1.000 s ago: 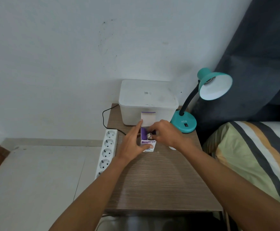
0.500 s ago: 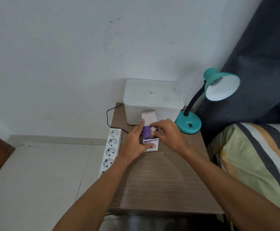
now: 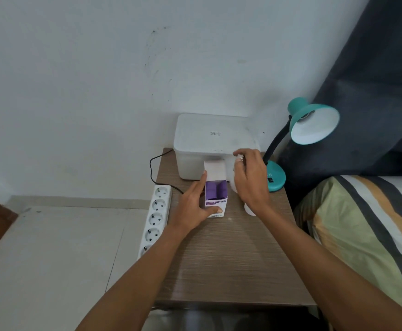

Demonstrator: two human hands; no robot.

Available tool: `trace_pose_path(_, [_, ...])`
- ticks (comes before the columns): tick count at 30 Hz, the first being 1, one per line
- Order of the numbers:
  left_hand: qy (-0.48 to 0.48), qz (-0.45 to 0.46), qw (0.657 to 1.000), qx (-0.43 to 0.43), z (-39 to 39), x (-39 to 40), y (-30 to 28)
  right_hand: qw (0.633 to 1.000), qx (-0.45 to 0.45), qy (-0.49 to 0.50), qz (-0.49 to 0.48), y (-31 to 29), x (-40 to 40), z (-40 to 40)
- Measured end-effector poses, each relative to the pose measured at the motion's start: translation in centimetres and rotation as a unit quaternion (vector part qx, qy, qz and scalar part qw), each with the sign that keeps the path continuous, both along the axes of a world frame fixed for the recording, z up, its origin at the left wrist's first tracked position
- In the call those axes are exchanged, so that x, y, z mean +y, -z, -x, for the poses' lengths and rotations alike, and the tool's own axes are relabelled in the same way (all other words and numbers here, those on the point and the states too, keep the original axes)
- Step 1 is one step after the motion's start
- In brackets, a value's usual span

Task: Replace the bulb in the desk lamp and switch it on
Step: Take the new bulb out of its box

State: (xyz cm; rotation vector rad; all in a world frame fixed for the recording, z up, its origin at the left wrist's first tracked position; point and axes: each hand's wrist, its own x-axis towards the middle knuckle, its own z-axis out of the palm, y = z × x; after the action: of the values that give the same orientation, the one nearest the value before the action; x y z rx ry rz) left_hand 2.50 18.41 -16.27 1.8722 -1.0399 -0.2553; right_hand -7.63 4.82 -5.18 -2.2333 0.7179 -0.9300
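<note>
A small white and purple bulb box stands on the wooden bedside table with its top flap open and its purple inside showing. My left hand grips the box from the left. Just right of the box and above it, my right hand is closed on a white bulb, whose metal base shows at my fingertips. The teal desk lamp stands at the table's back right on a black gooseneck, and I see no bulb in its shade. Another white rounded object lies under my right wrist.
A white lidded container sits against the wall behind the box. A white power strip lies along the table's left edge with a black cable. A bed with a striped sheet and a dark curtain are on the right.
My right hand has pulled the bulb up out of the box and moved it right and back. My left hand still holds the box, which now shows empty.
</note>
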Motion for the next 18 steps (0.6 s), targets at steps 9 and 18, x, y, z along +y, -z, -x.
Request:
trace_pose_path(9, [-0.007,-0.009,1.0,0.0,0.0,-0.1,0.5,0.978,0.107,0.006,-0.181,3.6,-2.3,-1.6])
trace_pose_path(18, [-0.015,-0.007,1.0,0.004,0.0,-0.4,0.8,0.975,0.04,-0.062,-0.208,4.1,-2.2,-0.6])
